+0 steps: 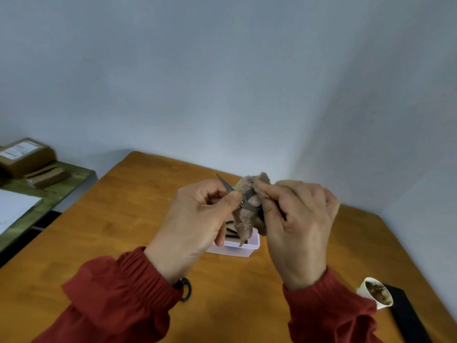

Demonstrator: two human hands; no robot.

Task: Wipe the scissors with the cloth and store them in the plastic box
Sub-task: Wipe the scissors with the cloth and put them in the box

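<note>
Scissors [244, 203] sit at the middle of our view, held up over the wooden table [123, 219] and above the plastic box [237, 248], not in it. Starting at the far left, we see cardboard boxes [24, 157] on a green shelf [61, 184], with a white sheet [14, 206] nearer us. Moving in, our left hand [197, 219], in a red sleeve, has its fingers curled and pinches the scissors near the pivot, one thin blade tip pointing up and away. Just to the right the brown cloth [248, 216] wraps the rest of the scissors, and our right hand [296, 224] pinches that cloth between thumb and forefinger. Below the hands the box holds dark shapes we cannot make out. At the far right a white cup [376, 293] with brown dregs is just beside a flat black object [405, 315]
</note>
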